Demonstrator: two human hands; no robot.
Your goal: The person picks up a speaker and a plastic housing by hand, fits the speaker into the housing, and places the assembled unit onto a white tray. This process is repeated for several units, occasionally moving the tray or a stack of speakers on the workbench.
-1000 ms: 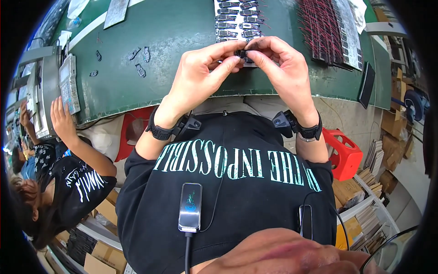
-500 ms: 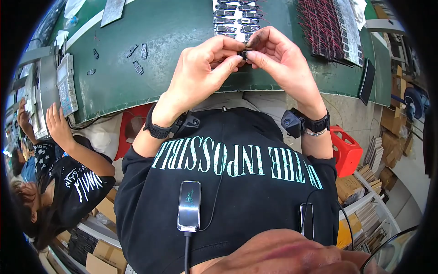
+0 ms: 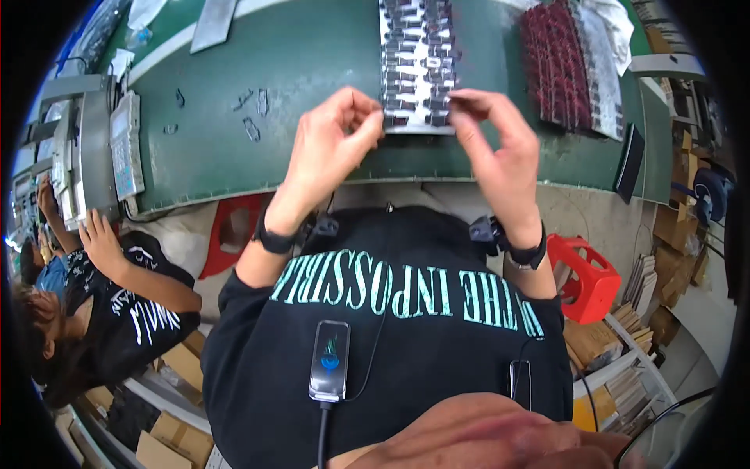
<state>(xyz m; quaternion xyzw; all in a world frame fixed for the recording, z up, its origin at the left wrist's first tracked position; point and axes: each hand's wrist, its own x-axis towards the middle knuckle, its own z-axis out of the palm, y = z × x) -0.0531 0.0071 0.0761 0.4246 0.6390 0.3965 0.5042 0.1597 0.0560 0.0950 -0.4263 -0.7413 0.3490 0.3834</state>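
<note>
A white board (image 3: 412,117) lies on the bench, carrying two columns of small black watch-shaped parts (image 3: 401,80). At its near left edge is my left hand (image 3: 334,139), its fingers curled in and the thumb close to them; anything between the tips is hidden. My right hand (image 3: 501,144) is beside the near right edge, thumb and forefinger apart around the end of a black part (image 3: 437,119) on the board. Whether they touch it I cannot tell, as the fingertips are slightly blurred.
Several loose black parts (image 3: 251,129) lie on the green bench (image 3: 312,62) at left. A stack of boards with red wires (image 3: 555,70) stands at right, a dark panel (image 3: 630,160) beyond it. A keypad machine (image 3: 125,148) and a co-worker's hand (image 3: 101,244) are far left. A red stool (image 3: 582,277) stands below.
My hands were together over the board, pinching a small black part; now they have parted to its two sides. The board's near end shows, and the view has shifted slightly.
</note>
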